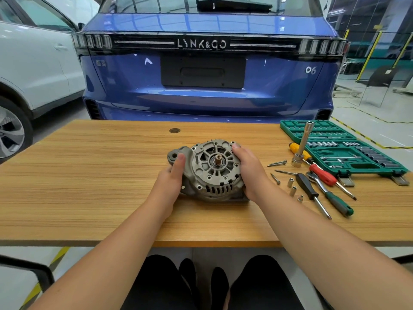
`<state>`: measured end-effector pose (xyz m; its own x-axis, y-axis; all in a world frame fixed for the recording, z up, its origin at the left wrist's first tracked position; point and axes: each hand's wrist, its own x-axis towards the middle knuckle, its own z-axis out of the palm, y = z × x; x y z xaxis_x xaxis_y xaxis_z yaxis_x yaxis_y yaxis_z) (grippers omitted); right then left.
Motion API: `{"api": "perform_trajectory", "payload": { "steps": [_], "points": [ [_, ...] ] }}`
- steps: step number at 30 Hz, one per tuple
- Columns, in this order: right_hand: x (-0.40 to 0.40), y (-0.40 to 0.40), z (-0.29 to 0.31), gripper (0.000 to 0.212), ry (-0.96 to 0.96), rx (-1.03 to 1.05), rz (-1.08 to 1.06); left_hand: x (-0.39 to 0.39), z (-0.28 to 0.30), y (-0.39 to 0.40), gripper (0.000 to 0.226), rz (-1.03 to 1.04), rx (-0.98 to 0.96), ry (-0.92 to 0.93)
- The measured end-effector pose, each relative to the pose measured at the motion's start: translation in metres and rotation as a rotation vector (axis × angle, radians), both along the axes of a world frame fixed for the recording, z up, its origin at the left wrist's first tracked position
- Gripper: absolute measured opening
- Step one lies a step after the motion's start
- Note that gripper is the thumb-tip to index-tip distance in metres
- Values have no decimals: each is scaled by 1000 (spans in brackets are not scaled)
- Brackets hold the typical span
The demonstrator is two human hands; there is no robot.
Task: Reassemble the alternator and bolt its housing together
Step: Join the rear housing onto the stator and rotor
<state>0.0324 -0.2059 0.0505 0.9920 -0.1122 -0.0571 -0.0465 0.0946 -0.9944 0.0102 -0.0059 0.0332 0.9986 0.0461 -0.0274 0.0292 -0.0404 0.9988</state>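
Observation:
The grey cast alternator (212, 173) lies flat on the wooden table (89, 186), its slotted end housing facing up with the shaft stub at its centre. My left hand (172, 177) holds its left side, thumb lying on the mounting ear. My right hand (248, 168) grips its right rim, fingers curled over the far edge. Three long housing bolts (278, 163) lie loose on the table to the right of the alternator.
Right of the alternator lie small sockets (293, 190), a black screwdriver (310, 193), a red screwdriver (326, 176), a green-handled ratchet (333, 198) and an upright socket extension (302, 145). An open green socket case (344, 148) sits at the far right. A blue car stands behind the table.

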Motion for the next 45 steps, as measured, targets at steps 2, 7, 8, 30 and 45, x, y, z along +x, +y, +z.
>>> {"api": "perform_trajectory", "payload": {
  "steps": [2,7,8,30,45],
  "points": [
    [-6,2,-7,45,-43,-41,-69,3,6,-2,125,30,-11,4],
    [-16,4,-20,67,-130,-260,-120,5,14,-8,90,66,7,52],
    [-17,4,-22,68,-144,-285,-120,1,9,-9,81,22,41,34],
    [-19,-12,-8,33,-93,-249,-146,17,-7,-19,37,11,-24,-20],
    [-12,-23,50,28,-293,-478,-267,33,26,-27,63,-45,-50,117]
  ]
}}
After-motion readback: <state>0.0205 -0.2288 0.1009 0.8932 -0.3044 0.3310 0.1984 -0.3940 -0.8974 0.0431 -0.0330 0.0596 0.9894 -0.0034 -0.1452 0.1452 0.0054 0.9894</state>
